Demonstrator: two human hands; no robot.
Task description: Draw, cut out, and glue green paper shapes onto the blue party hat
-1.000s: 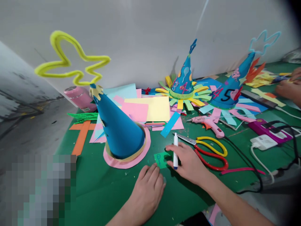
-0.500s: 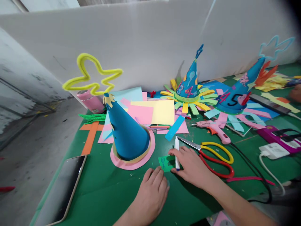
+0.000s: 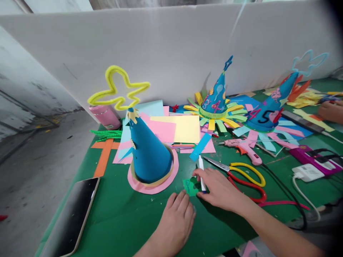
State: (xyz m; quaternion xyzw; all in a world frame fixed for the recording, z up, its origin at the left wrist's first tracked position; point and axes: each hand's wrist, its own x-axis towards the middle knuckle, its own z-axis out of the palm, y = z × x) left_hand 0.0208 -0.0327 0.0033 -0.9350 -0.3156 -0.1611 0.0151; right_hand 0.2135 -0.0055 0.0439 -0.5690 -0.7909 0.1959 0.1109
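Note:
My right hand (image 3: 217, 185) is closed around a white marker (image 3: 201, 171) with a dark blue lower end. The marker leans over the right side of a small green piece of paper (image 3: 189, 187), which bears a dark line drawing. Just below this paper, my left hand (image 3: 178, 217) rests on the table with its fingers curled together. A small pale bit shows at its fingertips, too hidden to name. Up and to the left stands a blue paper cone hat (image 3: 151, 157) with a pink brim and a yellow pipe-cleaner star. Scissors (image 3: 230, 167) with yellow and red handles lie beside my right hand.
A phone (image 3: 73, 214) lies at the left edge. Coloured paper sheets (image 3: 186, 128) spread behind the hat. Two decorated cone hats (image 3: 214, 98) stand farther back. A pink glue gun (image 3: 245, 147) and purple power strip (image 3: 313, 157) are on the right. Another person's hand (image 3: 331, 110) shows far right.
The marker's top has tipped slightly left in my right hand. My view has shifted a little, so the blue hat appears farther right. Another person's hand shows more at the right edge.

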